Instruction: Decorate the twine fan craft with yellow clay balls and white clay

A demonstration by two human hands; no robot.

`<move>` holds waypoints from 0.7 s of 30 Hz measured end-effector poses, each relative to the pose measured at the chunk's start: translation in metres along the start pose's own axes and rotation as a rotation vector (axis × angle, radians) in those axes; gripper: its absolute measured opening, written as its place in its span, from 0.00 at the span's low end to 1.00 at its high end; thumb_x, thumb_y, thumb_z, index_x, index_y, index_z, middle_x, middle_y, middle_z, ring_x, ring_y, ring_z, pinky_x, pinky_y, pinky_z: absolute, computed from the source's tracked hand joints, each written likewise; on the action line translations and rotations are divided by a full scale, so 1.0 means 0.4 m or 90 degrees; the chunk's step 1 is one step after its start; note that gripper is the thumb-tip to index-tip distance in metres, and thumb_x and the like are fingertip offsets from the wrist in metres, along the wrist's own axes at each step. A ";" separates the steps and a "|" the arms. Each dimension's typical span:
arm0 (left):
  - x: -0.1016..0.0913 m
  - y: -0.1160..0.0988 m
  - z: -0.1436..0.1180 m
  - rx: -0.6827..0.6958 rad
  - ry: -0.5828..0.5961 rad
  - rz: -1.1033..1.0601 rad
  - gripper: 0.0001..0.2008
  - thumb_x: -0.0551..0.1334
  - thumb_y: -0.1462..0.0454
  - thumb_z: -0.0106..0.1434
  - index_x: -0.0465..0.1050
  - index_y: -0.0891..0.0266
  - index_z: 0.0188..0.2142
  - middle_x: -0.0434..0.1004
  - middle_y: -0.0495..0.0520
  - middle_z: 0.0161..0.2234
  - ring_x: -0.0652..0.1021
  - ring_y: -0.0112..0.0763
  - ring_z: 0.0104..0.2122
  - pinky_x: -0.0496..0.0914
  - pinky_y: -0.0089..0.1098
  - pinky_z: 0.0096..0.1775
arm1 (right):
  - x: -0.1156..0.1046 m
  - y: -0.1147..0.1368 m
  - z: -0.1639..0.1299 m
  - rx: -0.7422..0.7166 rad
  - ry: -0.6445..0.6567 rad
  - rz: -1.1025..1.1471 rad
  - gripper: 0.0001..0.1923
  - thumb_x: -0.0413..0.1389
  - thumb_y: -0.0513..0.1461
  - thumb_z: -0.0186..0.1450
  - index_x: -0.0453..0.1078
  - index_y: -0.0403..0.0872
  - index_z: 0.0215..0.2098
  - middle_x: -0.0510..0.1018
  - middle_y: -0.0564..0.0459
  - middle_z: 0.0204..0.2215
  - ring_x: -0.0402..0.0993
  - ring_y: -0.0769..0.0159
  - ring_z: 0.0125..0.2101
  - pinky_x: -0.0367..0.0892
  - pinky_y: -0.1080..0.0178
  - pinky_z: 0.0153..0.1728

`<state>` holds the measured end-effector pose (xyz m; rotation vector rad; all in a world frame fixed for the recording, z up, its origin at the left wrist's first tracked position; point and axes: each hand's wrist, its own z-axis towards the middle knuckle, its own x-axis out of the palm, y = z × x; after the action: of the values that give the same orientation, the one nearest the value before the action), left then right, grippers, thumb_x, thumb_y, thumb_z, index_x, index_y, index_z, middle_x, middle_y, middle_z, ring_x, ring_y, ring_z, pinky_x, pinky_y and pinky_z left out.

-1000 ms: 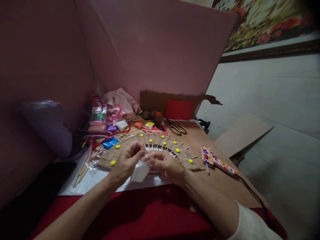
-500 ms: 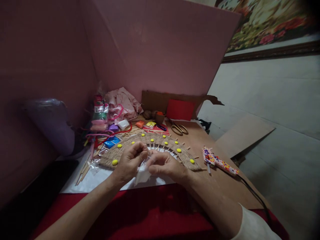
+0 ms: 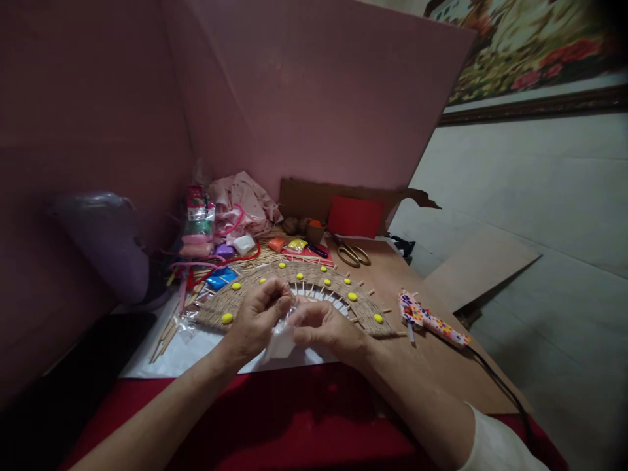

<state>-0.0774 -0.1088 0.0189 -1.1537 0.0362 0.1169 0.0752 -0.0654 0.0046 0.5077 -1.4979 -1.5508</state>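
We see a dim, warm-lit scene, dark vignette at left and the corners (wide-angle bending at edges), soft grain, hands slightly blurred, no glare

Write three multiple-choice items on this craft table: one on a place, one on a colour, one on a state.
1. Where do the scissors lie?
A. Behind the woven arch, near the red card
B. In the left hand
C. On the floor

2. What colour are the dots on the arch?
A. Blue
B. Yellow
C. White

3. How is the small white packet held?
A. Lying untouched on the table
B. Pinched between both hands
C. By the right hand alone

Answers: 1 A, they rest at the table's far side beside the card; 2 B, each dot is bright yellow; 3 B, fingers of both hands meet on its top.
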 end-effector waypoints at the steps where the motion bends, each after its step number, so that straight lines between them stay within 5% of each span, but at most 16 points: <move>1: -0.001 0.001 0.000 -0.002 0.002 0.000 0.09 0.59 0.61 0.59 0.64 0.62 0.26 0.63 0.47 0.23 0.65 0.26 0.25 0.60 0.29 0.28 | 0.000 0.001 0.000 0.002 0.003 -0.010 0.10 0.68 0.43 0.49 0.77 0.48 0.27 0.67 0.54 0.34 0.65 0.68 0.37 0.63 0.65 0.37; 8: -0.005 0.004 0.006 -0.025 -0.033 -0.022 0.10 0.60 0.60 0.59 0.63 0.62 0.27 0.62 0.46 0.24 0.63 0.23 0.24 0.58 0.26 0.26 | -0.010 -0.001 0.004 0.022 -0.050 0.008 0.12 0.67 0.43 0.51 0.76 0.46 0.30 0.72 0.55 0.30 0.68 0.72 0.29 0.64 0.67 0.32; 14: -0.002 -0.007 0.005 -0.046 -0.022 -0.067 0.11 0.61 0.59 0.58 0.63 0.62 0.26 0.63 0.46 0.24 0.64 0.24 0.25 0.60 0.26 0.28 | -0.006 -0.007 0.003 0.039 -0.024 0.101 0.11 0.67 0.43 0.52 0.77 0.48 0.32 0.72 0.55 0.32 0.70 0.71 0.32 0.65 0.66 0.36; 21: 0.002 -0.009 0.005 -0.044 -0.028 -0.065 0.12 0.62 0.57 0.56 0.63 0.62 0.26 0.64 0.47 0.23 0.65 0.25 0.25 0.61 0.27 0.28 | 0.000 0.006 0.000 0.014 0.004 0.014 0.10 0.68 0.42 0.50 0.77 0.47 0.29 0.69 0.54 0.34 0.67 0.70 0.35 0.63 0.67 0.35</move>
<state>-0.0764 -0.1083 0.0227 -1.2197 -0.0661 0.0529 0.0758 -0.0650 0.0068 0.5059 -1.5120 -1.5157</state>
